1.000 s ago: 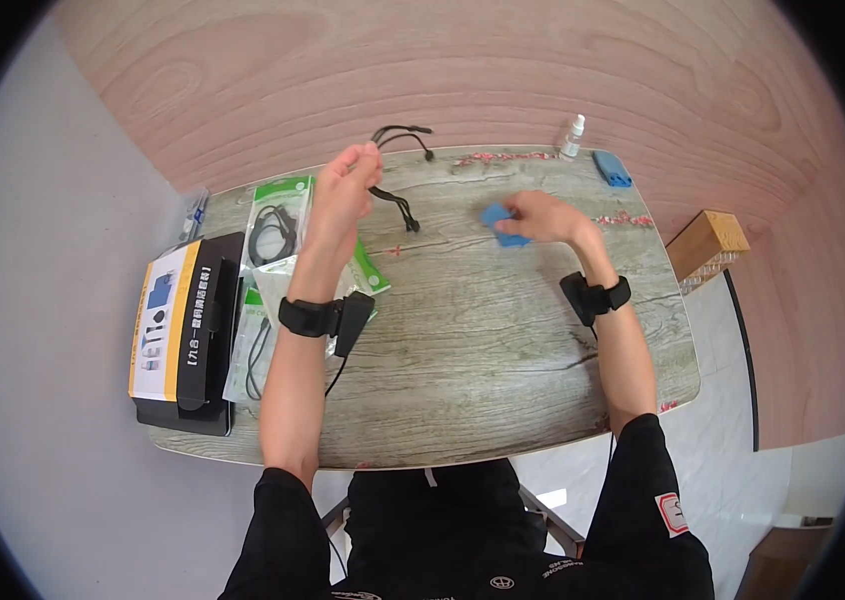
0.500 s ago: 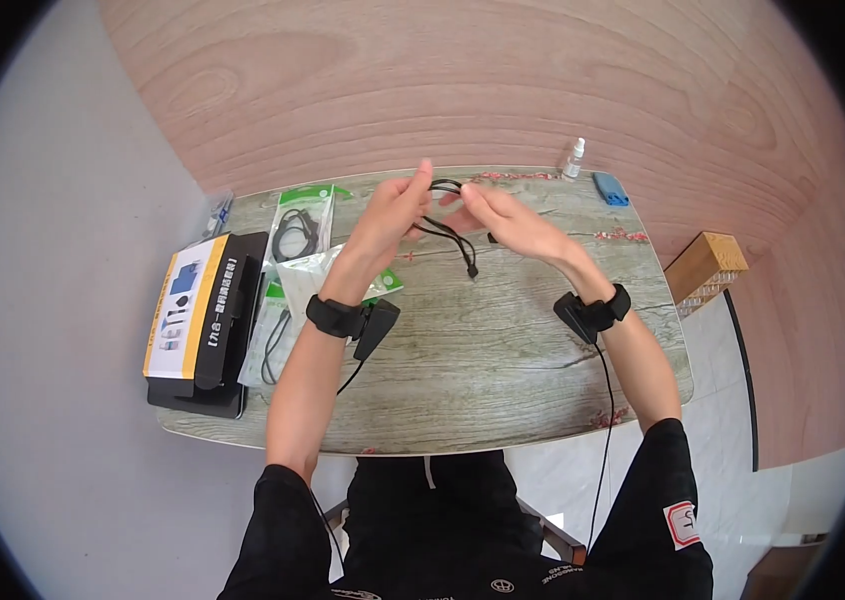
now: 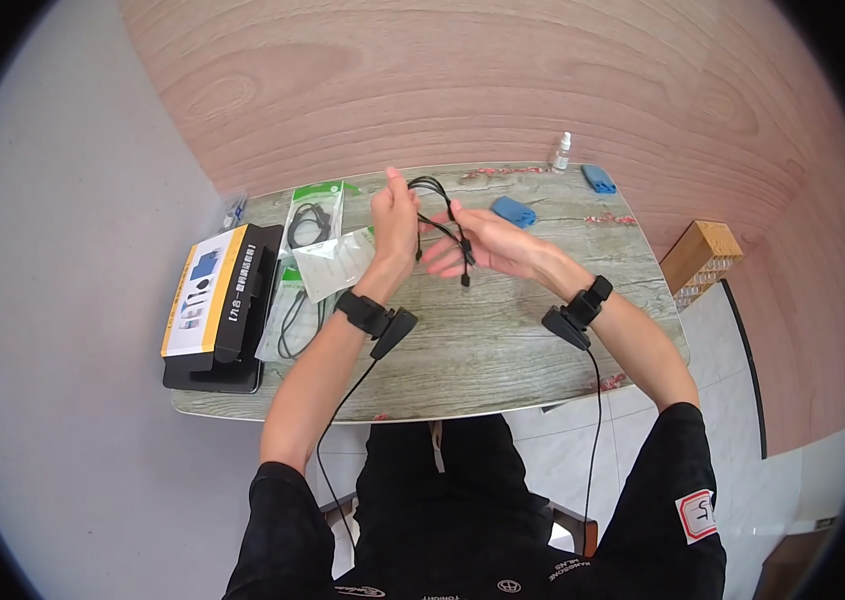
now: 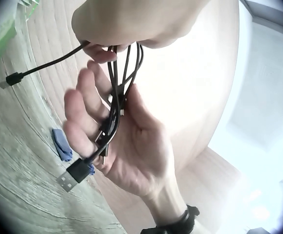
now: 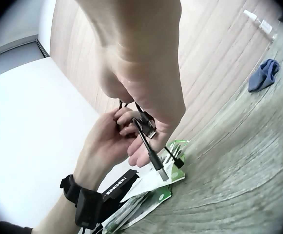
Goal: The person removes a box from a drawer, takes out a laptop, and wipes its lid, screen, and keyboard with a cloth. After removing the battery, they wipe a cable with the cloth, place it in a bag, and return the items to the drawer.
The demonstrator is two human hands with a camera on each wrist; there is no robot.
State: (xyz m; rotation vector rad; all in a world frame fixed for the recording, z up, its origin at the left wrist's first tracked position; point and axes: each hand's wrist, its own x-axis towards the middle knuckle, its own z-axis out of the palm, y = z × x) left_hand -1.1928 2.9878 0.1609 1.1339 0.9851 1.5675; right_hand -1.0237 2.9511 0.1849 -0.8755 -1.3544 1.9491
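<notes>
Several loops of black cable (image 3: 433, 184) hang from my left hand (image 3: 398, 225), whose fingers curl round them. Just right of it, my right hand (image 3: 498, 243) is held palm up with relaxed fingers, the cable's lower part against its palm and fingers. The left wrist view shows a USB plug (image 4: 78, 170) beyond the right fingertips, and a smaller connector (image 4: 14, 78) dangling apart at the left. In the right wrist view the left fingers (image 5: 126, 117) pinch the cable, partly hidden behind my right hand (image 5: 148, 73).
Behind the right hand a crumpled blue cloth (image 3: 513, 210) lies on the table; another blue cloth (image 3: 599, 179) and a small bottle (image 3: 562, 155) stand at the back right. Clear packets (image 3: 338, 262) with cables and a black, white and yellow box (image 3: 208, 295) occupy the left side.
My right hand has let go of the blue cloth, moved left to the cable and turned palm up. My left hand has shifted right and closer to me with the cable.
</notes>
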